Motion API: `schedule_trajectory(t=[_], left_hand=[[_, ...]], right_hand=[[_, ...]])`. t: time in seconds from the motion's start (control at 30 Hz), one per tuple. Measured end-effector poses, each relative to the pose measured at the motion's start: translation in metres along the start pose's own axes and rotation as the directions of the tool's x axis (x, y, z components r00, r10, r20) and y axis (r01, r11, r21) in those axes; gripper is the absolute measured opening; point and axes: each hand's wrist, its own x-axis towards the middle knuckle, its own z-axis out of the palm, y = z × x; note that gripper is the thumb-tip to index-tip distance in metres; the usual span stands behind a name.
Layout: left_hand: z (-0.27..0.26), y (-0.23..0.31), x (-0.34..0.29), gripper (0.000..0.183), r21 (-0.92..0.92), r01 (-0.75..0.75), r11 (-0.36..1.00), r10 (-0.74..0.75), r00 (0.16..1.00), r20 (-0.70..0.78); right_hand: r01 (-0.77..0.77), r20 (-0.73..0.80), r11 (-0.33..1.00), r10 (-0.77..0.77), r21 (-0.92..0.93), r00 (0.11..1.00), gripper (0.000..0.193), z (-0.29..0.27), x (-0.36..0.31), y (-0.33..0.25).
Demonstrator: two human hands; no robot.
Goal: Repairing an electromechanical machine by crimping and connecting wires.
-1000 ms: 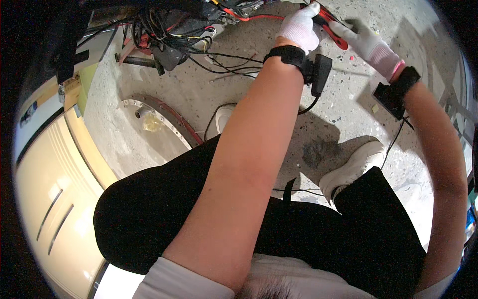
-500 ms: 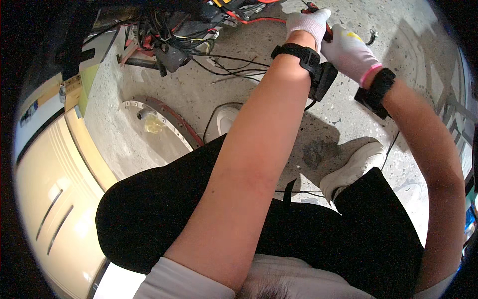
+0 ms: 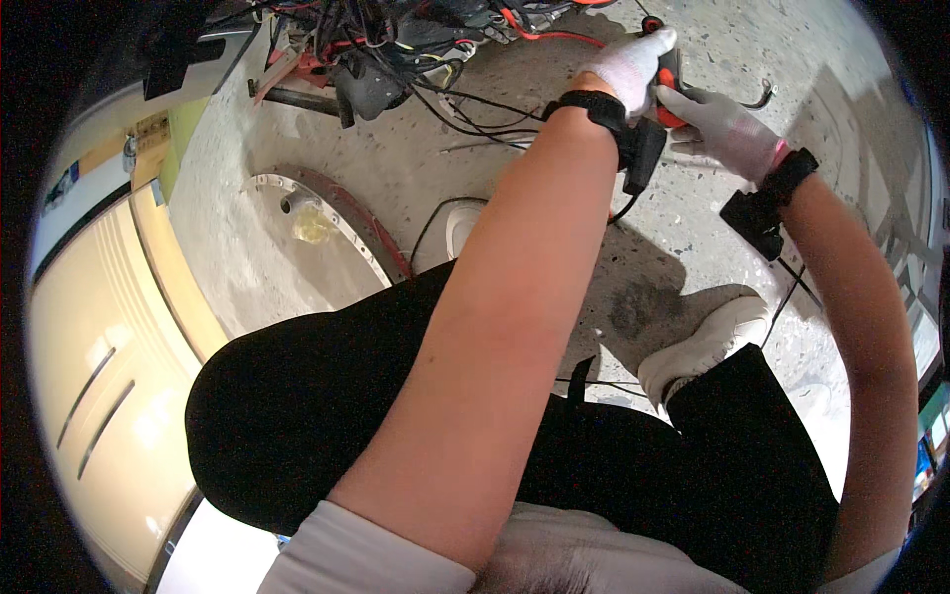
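My left hand [image 3: 629, 71], in a white knit glove, is closed at the far side of the floor, around the upper part of a red-and-black hand tool [image 3: 667, 111]. The tool's kind is hidden by my hands. A red cable [image 3: 560, 36] runs from the left up to this glove; whether my fingers grip it cannot be seen. My right hand [image 3: 730, 133], gloved in white with a pink cuff, has its thumb and fingers about the tool's lower red end. A short black cable with a metal end [image 3: 762, 95] lies just beyond it.
Tangled black wires [image 3: 371, 35] hang from machinery at the upper left. A curved metal strip [image 3: 341, 223] lies on the speckled floor near my shoe. A cream panel [image 3: 119, 366] stands at left. Thin black cords [image 3: 787, 297] cross the floor near my right shoe [image 3: 708, 342].
My right hand has shifted slightly down and right, and its fingers have loosened, baring more of the red handle. The left hand has moved a little right. The whole view has tilted slightly.
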Motion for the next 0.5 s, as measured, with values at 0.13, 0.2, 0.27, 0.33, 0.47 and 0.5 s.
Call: schedule_trajectory(t=[0.13,0.2,0.27,0.33,0.47,0.5], left_hand=[[0.017,0.010,0.000,0.050,0.262,-0.094,0.961,0.125,0.987,-0.105],[0.025,0.015,-0.006,0.054,0.115,-0.100,0.988,0.114,0.987,-0.117],[0.034,0.022,-0.014,0.058,0.021,-0.092,0.996,0.094,0.988,-0.125],[0.046,0.024,-0.023,0.061,0.137,-0.079,0.987,0.111,0.962,-0.251],[0.042,0.017,-0.019,0.048,-0.021,-0.156,0.988,0.146,0.959,-0.243],[0.034,0.014,-0.012,0.040,-0.160,-0.195,0.968,0.166,0.970,-0.179]], right_hand=[[-0.078,-0.372,0.748,-0.235,-0.660,0.898,0.066,-0.017,-0.001,-0.007],[-0.083,-0.402,0.653,-0.356,-0.752,0.844,0.060,-0.022,-0.003,-0.013],[-0.166,-0.410,0.480,-0.464,-0.861,0.785,0.047,-0.021,-0.008,-0.017],[-0.165,-0.368,0.404,-0.502,-0.900,0.782,0.046,-0.021,-0.012,-0.021],[-0.098,-0.356,0.469,-0.503,-0.878,0.787,0.056,-0.018,-0.021,-0.022],[-0.044,-0.354,0.539,-0.488,-0.841,0.798,0.061,-0.018,-0.024,-0.021]])
